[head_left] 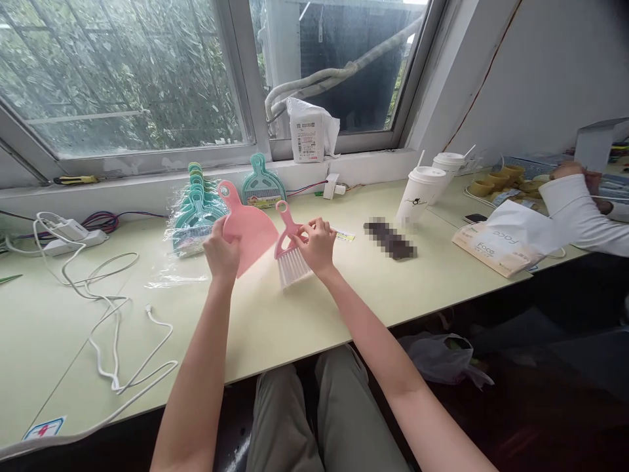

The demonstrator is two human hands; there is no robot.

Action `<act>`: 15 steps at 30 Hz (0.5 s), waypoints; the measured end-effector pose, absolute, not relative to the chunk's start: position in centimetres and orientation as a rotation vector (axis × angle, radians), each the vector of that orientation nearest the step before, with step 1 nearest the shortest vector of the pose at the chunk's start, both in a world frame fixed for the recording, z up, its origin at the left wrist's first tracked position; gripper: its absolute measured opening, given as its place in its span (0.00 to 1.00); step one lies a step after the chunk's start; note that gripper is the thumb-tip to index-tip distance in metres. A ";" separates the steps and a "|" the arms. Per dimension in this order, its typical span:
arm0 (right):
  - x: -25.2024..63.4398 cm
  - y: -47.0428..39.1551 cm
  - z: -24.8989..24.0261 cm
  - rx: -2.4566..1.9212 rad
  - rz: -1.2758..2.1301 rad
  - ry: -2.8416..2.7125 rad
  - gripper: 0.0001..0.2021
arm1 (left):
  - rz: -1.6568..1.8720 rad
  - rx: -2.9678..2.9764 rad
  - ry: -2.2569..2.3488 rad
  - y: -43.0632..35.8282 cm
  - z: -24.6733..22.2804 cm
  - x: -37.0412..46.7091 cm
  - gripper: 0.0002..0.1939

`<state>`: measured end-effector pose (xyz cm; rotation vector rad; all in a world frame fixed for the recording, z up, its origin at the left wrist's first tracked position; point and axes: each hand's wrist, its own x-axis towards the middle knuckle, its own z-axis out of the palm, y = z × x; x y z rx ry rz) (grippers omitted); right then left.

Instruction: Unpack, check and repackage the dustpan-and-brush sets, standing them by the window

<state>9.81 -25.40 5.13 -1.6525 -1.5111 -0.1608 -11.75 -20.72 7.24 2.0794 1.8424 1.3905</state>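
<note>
Pink dustpan (255, 229): smooth, flat-looking plastic, flaring from a rounded handle with a hole to a broad, straight edge.
Pink brush (282, 210): looped plastic handle above an openwork frame; pale, straight bristles (293, 267) spread in a fan.
Forearms: both bare and stretched forward over the desk (275, 334), the left one steep, the right one slanting inward.
Left hand (222, 252): gripping the dustpan by its left side, thumb across the face.
Right hand (318, 246): pinching the brush's right side between thumb and forefinger, other fingers bent.
Dustpan and brush: side by side between the hands, dustpan left, brush right, bristles downward; whether their tips touch the desk is unclear.
Teal sets: a nested row (199, 213) in crinkled, clear film behind the left hand; another teal set (264, 183) stands behind the dustpan, near the wall.
Right of the hands: a white lidded cup (420, 193) with a straw, tapering downward.
</note>
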 end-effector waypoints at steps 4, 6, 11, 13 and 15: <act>12.0 -23.8 3.4 -1.962 -0.099 -1.538 0.13 | 0.737 2.053 1.777 -19.3 5.3 -11.8 0.23; 12.8 -23.6 2.9 -2.074 -0.072 -1.554 0.13 | 0.523 2.113 1.828 -19.3 4.6 -11.8 0.21; 13.2 -23.7 2.5 -2.130 -0.025 -1.608 0.14 | 0.405 2.174 1.945 -19.9 3.8 -11.2 0.21; 13.2 -23.7 2.4 -2.114 -0.031 -1.610 0.13 | 0.442 2.168 1.946 -19.9 3.7 -11.1 0.22; 13.3 -23.5 2.3 -2.111 -0.044 -1.590 0.13 | 0.512 2.151 1.962 -19.8 3.6 -11.0 0.22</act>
